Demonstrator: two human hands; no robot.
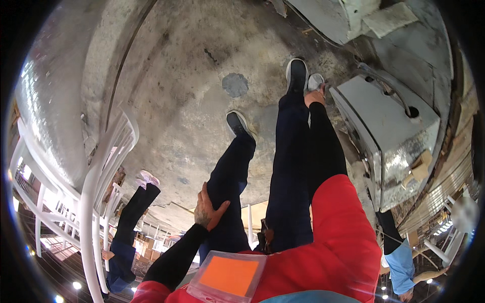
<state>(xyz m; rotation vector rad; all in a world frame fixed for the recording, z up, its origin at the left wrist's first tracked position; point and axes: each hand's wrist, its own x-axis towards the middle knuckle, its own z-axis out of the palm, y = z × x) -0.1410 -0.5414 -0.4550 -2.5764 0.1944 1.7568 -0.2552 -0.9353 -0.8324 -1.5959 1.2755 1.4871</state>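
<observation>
My left hand (208, 211) lies on my left leg in dark trousers, the thumb apart from the stretched fingers, holding nothing. My right arm reaches forward past my right leg. At its end my right hand (315, 97) is closed beside my right shoe (297, 76), close to the corner of a grey metal box (381, 113). A small, pale rounded thing (316, 81) shows just beyond the fingers. I cannot make out its kind or whether the hand grips it.
White chairs (91, 197) stand at the left, where a person in dark clothes (124, 247) is behind them. A person in a light blue top (401, 265) is at the lower right. Grey machinery (343, 20) fills the upper right. The concrete floor (192, 101) is stained.
</observation>
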